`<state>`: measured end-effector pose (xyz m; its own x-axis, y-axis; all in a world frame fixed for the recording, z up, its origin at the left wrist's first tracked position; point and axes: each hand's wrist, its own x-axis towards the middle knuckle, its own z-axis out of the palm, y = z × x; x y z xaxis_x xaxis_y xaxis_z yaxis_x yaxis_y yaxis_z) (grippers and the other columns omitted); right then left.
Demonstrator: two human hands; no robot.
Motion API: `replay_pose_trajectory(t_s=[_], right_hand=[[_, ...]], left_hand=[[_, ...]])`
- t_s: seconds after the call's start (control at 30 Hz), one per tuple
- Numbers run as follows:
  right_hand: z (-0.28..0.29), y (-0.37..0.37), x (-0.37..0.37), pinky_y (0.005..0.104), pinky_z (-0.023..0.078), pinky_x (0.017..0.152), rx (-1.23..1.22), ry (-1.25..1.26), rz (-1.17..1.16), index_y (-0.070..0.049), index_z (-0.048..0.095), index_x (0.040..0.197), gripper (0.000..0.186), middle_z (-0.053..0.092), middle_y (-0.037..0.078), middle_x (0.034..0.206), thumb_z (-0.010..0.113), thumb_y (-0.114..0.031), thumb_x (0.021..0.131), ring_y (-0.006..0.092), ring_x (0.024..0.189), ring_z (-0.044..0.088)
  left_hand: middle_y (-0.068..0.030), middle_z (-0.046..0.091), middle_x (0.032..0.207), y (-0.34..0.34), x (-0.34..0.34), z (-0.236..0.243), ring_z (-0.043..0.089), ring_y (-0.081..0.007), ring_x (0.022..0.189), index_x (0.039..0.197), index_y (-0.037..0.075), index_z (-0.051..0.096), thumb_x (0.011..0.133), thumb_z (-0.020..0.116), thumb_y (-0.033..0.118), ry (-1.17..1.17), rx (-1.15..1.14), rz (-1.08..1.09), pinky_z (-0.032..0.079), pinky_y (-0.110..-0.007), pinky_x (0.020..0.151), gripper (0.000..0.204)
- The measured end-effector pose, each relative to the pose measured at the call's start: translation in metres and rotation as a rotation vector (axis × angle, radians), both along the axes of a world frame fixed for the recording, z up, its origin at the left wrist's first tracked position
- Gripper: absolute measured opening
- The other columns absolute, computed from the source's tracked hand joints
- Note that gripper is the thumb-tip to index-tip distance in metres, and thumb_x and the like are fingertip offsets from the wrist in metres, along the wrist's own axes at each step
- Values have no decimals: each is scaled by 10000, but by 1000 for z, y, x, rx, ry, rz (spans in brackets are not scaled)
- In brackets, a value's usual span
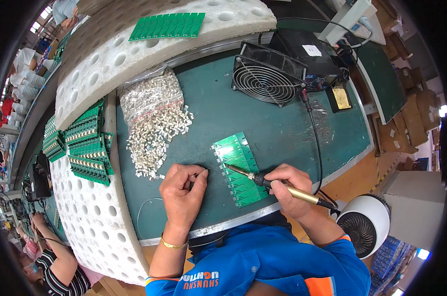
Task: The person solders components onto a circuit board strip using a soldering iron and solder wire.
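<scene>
My right hand [292,190] is closed around a soldering iron [303,195] with a gold-coloured handle. Its tip reaches over the left part of a green circuit board panel [237,148], near the row of small parts along that edge; whether it touches cannot be made out. Left of the panel, my left hand [181,192] is closed in a pinch. A thin solder wire [143,206] curves up to this hand from the table's front edge; its end at the fingertips is hard to see. Beyond that hand, small white connectors [157,133] spill from a clear plastic bag [149,93].
A black fan [265,81] stands at the back, beside a black soldering station [307,52] and a yellow sponge [340,98]. White foam blocks [92,197] carry more green boards [89,143] and a board panel [167,25]. The iron's cord [316,133] crosses the right side.
</scene>
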<state>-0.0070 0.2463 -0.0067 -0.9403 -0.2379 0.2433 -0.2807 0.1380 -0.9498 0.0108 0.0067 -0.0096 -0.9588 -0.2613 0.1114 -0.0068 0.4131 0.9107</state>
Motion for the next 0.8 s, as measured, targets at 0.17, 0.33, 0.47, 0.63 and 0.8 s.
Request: replay_pose_trajectory(t_s=[0.17,0.33,0.47,0.63,0.8], right_hand=[[0,0,-1,299,469,591,16,5,8,5,661,926,127,640,110,744,682,-106,867,186,635,596],[0,0,-1,299,473,593,23,22,14,5,659,928,123,644,114,750,688,-89,854,188,638,601],[2,-1,-3,306,479,590,54,100,34,3,657,928,126,651,126,758,695,-58,824,205,642,613],[3,-1,-4,309,481,581,70,137,32,2,657,929,138,651,130,759,701,-45,807,213,636,616],[1,-1,-3,306,477,577,67,132,24,3,659,927,141,650,128,757,706,-51,806,211,631,613]], left_hand=[[12,530,738,0,0,2,448,-37,605,816,7,698,778,750,-46,19,-10,1,347,-197,528,83],[3,539,731,0,1,1,449,-43,589,819,10,705,768,756,-44,20,-14,-6,336,-203,512,90],[-1,541,728,1,0,1,449,-44,583,816,13,707,764,758,-42,37,-44,-6,334,-205,505,91],[-2,544,728,1,0,1,456,-47,587,816,16,709,762,760,-40,47,-67,-10,336,-207,504,94],[-2,542,723,2,-1,1,458,-47,588,815,14,707,761,758,-44,41,-63,-17,336,-209,503,95]])
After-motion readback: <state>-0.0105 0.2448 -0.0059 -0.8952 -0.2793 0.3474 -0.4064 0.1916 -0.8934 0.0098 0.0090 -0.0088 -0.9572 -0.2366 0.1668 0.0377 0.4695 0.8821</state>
